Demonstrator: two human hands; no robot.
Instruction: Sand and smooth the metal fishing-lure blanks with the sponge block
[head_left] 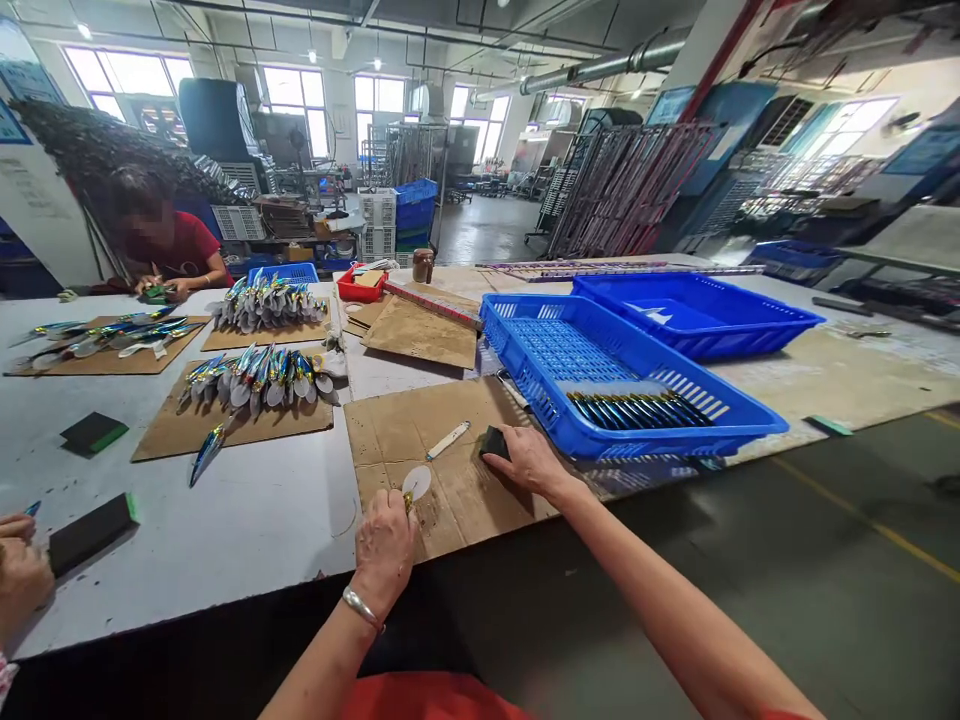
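Note:
My left hand (385,545) is closed around a fishing lure, most of it hidden by the fingers. The lure's pale round lip (417,483) sticks out past the fingertips, over a cardboard sheet (397,420). My right hand (529,459) grips a dark block (495,444), which looks like a sanding sponge, against the cardboard's right part. Between and beyond the hands lies a slim white tool (448,440), perhaps a knife. Dark crumbs are scattered on the cardboard.
Right of the cardboard, a blue basket (525,385) holds a row of dark lures (637,410); a blue tray (697,345) adjoins it. Lures (255,380) are heaped on cardboard to the left. Another person's hands (22,565) are near a sanding block (91,535). A person in red (176,250) works opposite.

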